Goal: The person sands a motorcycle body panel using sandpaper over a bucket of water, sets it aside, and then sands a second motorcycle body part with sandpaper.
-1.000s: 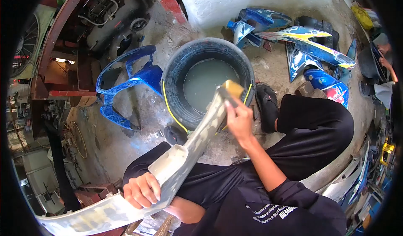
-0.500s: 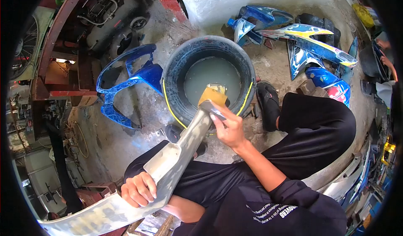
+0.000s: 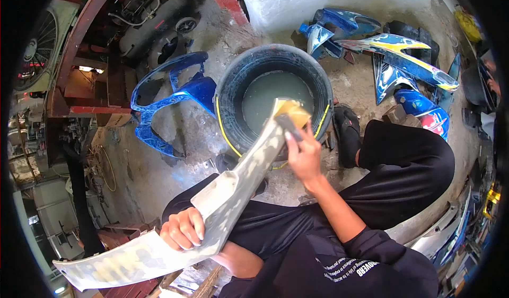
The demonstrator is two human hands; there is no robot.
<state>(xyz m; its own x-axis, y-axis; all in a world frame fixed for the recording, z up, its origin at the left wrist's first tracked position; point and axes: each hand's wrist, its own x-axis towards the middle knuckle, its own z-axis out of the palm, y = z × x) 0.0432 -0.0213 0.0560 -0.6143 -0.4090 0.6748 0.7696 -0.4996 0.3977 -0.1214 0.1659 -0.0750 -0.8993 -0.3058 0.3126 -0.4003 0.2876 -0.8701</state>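
A long pale motorcycle body panel (image 3: 234,205) with patchy grey and cream areas slants across my lap, its narrow far end over the bucket (image 3: 218,85). My left hand (image 3: 183,229) wraps over the panel's bent middle, fingers closed on its edge. At the far end, my right hand (image 3: 305,157) grips a folded piece of sandpaper (image 3: 295,115), yellowish on one side and dark grey on the other, against the panel. Cloudy grey water (image 3: 270,93) stands in the black bucket, which has a yellow handle.
A blue motorcycle fairing frame (image 3: 199,93) lies left of the bucket. Several blue, white and yellow fairing pieces (image 3: 392,48) lie at the right by the wall. A red metal frame (image 3: 101,109) with machinery stands at the left. My sandaled foot (image 3: 347,136) is beside the bucket.
My right hand and the sandpaper have shifted along the panel's far end, baring more of its tip. My left hand keeps its hold. The whole view has moved slightly.
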